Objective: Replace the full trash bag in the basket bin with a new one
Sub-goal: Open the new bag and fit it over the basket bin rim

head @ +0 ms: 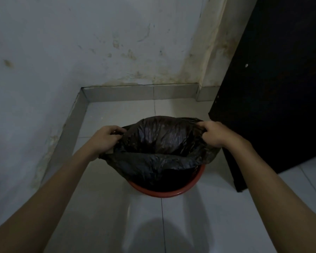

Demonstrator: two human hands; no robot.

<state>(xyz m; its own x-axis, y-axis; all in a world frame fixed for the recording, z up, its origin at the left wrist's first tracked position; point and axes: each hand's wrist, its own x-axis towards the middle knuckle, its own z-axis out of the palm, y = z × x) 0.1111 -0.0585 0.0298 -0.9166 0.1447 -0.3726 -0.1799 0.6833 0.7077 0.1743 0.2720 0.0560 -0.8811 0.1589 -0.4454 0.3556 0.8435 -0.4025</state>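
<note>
Fingers: the left hand (106, 138) and right hand (214, 133) both have fingers curled, pinching the rim of the crinkled black plastic trash bag (159, 143) at opposite sides.
Bag position: it sits over the round red plastic basket bin (171, 193), mouth pulled wide and facing up toward the camera; its long axis runs left to right between the hands.
Writing: no lettering can be read on the bag or bin.
Hidden: the bag covers most of the bin, leaving only the near rim showing; the bag's inside is too dark to make out.
Surroundings: pale tiled floor (190, 225), stained grey-white wall (80, 42), dark panel (272, 88) at right.
</note>
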